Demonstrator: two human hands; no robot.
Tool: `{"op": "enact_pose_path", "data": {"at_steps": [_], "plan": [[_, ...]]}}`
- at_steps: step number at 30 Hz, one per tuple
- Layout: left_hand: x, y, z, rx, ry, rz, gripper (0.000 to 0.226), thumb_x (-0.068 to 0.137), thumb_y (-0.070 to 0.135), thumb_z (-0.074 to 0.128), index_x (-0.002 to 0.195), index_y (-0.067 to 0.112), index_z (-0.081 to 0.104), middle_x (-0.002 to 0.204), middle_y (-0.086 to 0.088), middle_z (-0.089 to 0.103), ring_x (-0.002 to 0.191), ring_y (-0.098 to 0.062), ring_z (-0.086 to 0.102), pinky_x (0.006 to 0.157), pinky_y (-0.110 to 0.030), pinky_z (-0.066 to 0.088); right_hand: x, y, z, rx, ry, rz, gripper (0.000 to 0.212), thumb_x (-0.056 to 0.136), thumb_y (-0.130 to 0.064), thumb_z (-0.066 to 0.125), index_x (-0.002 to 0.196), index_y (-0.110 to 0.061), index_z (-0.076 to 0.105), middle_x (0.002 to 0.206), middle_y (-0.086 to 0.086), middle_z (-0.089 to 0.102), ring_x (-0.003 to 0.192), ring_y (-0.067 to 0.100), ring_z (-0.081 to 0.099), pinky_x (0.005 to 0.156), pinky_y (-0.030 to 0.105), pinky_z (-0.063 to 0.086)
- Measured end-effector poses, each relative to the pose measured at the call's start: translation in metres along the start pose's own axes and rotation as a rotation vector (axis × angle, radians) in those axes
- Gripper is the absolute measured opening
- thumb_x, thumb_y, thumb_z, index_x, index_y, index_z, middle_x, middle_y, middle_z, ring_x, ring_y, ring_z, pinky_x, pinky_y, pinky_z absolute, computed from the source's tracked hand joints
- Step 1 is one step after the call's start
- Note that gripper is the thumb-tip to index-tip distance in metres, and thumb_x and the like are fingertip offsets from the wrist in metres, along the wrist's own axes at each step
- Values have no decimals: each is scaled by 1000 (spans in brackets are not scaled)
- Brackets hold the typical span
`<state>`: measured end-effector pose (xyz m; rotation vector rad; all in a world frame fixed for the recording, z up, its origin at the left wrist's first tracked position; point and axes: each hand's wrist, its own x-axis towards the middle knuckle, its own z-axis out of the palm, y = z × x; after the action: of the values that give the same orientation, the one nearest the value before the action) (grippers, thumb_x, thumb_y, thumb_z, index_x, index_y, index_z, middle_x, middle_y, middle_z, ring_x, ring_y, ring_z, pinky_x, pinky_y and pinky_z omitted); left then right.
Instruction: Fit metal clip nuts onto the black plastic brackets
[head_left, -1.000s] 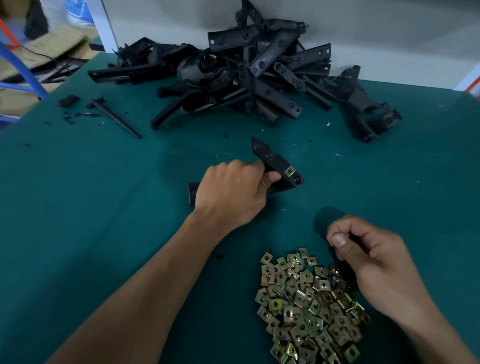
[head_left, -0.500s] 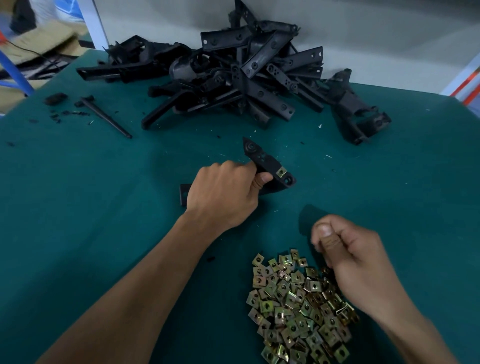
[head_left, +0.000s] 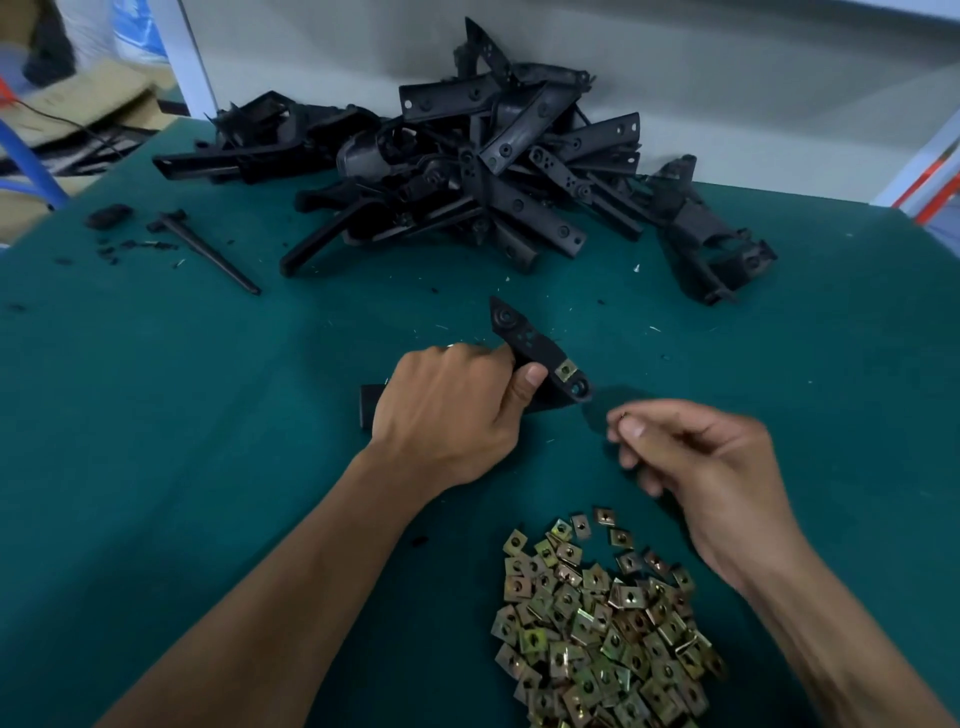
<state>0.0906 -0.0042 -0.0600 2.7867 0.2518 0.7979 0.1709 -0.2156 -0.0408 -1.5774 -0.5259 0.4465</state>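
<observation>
My left hand (head_left: 452, 410) grips a black plastic bracket (head_left: 530, 345) on the green table, thumb pressed on its upper face. One brass-coloured clip nut (head_left: 565, 370) sits fitted near the bracket's right end. My right hand (head_left: 696, 467) hovers just right of that end, thumb and forefinger pinching a small clip nut (head_left: 625, 415) that is mostly hidden and blurred. A loose heap of clip nuts (head_left: 597, 623) lies on the table in front of me, below both hands.
A big pile of black brackets (head_left: 483, 171) fills the back of the green table (head_left: 156, 415) against a pale wall. A thin black rod (head_left: 208, 249) and black scraps lie at the back left. Cardboard sits beyond the table's left edge.
My right hand has lifted off the clip nut heap and moved up toward the bracket's right end, pinching a nut. My left hand has kept its grip on the bracket.
</observation>
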Motion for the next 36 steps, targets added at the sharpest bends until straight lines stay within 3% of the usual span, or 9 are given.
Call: {"op": "enact_pose_path", "data": {"at_steps": [2, 6, 10, 15, 20, 23, 25, 29, 36], "plan": [[0, 0, -2, -15, -8, 24, 43, 102, 52, 18, 66, 30, 18, 61, 5, 40, 48, -25, 32, 49, -32, 25, 19, -2, 4, 225, 85, 47, 14, 72, -9, 74, 84, -10, 81, 85, 14, 75, 73, 19, 67, 64, 22, 56], [-1, 0, -3, -6, -35, 46, 52, 101, 53, 20, 64, 21, 35, 59, 5, 40, 47, -25, 35, 48, -31, 26, 51, -4, 27, 437, 185, 36, 26, 73, -2, 75, 99, -1, 74, 81, 13, 74, 72, 17, 69, 66, 19, 54], [0, 1, -3, -8, -14, 81, 51, 102, 54, 24, 64, 22, 35, 58, 3, 44, 46, -27, 39, 47, -30, 25, 58, 1, 49, 518, 97, 9, 14, 72, -8, 80, 85, -8, 77, 82, 11, 75, 74, 18, 71, 65, 26, 57], [1, 3, 1, 43, 27, 120, 44, 102, 52, 31, 69, 23, 32, 58, -2, 57, 46, -30, 52, 47, -27, 24, 55, 2, 54, 526, 32, -3, 7, 74, -8, 80, 80, -9, 75, 80, 11, 74, 74, 21, 70, 64, 29, 58], [0, 3, 1, 45, 29, 129, 41, 101, 47, 40, 69, 22, 34, 59, 0, 59, 47, -30, 53, 48, -26, 23, 52, 4, 54, 362, 106, -124, 11, 77, -5, 80, 77, -15, 77, 77, 9, 73, 74, 23, 68, 77, 41, 58], [0, 4, -1, 28, -13, 119, 45, 101, 51, 36, 67, 22, 42, 63, 0, 61, 51, -30, 56, 48, -28, 25, 51, 3, 51, 192, 122, -271, 14, 79, -9, 80, 75, -22, 77, 78, 0, 75, 77, 17, 70, 75, 30, 57], [0, 6, -2, 10, -25, 104, 42, 100, 51, 34, 68, 24, 36, 64, 1, 61, 52, -29, 56, 50, -28, 24, 49, 2, 50, 137, 102, -333, 12, 81, -17, 78, 74, -27, 76, 81, -4, 75, 79, 13, 70, 75, 25, 54], [1, 7, -3, 11, -49, 78, 41, 97, 50, 31, 66, 24, 35, 68, -3, 62, 57, -32, 57, 53, -29, 26, 47, 6, 56, 78, 113, -336, 10, 84, -28, 74, 75, -28, 72, 76, -1, 71, 70, 17, 63, 65, 32, 52], [2, 4, 0, 6, -73, 49, 39, 100, 47, 36, 69, 22, 39, 74, -6, 64, 65, -34, 58, 55, -33, 29, 46, 9, 60, 181, 91, -311, 7, 84, -25, 73, 78, -29, 72, 86, 0, 73, 82, 19, 67, 76, 40, 57]]}}
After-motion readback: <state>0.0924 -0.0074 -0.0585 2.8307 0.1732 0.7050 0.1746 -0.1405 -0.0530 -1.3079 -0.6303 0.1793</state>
